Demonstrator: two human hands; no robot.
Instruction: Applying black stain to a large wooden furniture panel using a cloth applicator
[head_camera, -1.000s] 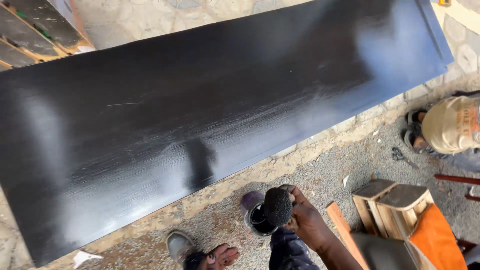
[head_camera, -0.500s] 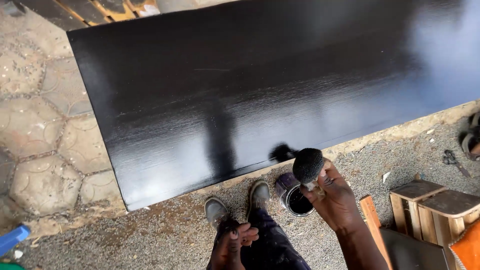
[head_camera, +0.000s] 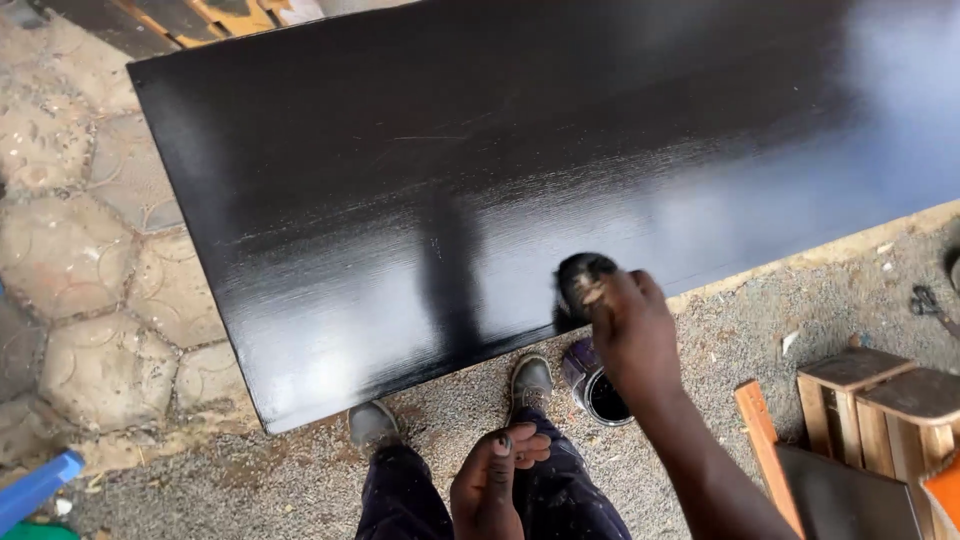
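Observation:
A large glossy black board (head_camera: 480, 180) lies flat across the ground in front of me. My right hand (head_camera: 628, 335) grips a dark stained pad (head_camera: 582, 280) and presses it on the board's near edge. Just below that hand a small can (head_camera: 598, 385) of dark finish stands on the gravel by my right shoe (head_camera: 530, 378). My left hand (head_camera: 492, 480) hangs loosely curled over my legs, holding nothing.
Hexagonal paving stones (head_camera: 90, 290) lie to the left, gravel along the near side. Small wooden stools or boxes (head_camera: 890, 400) and an upright plank (head_camera: 765, 450) stand at the right. A blue object (head_camera: 35, 488) sits at the bottom left. My left shoe (head_camera: 370, 425) is under the board's corner.
My right hand has lifted the pad from above the can onto the board's near edge. The view has shifted left and closer to the board.

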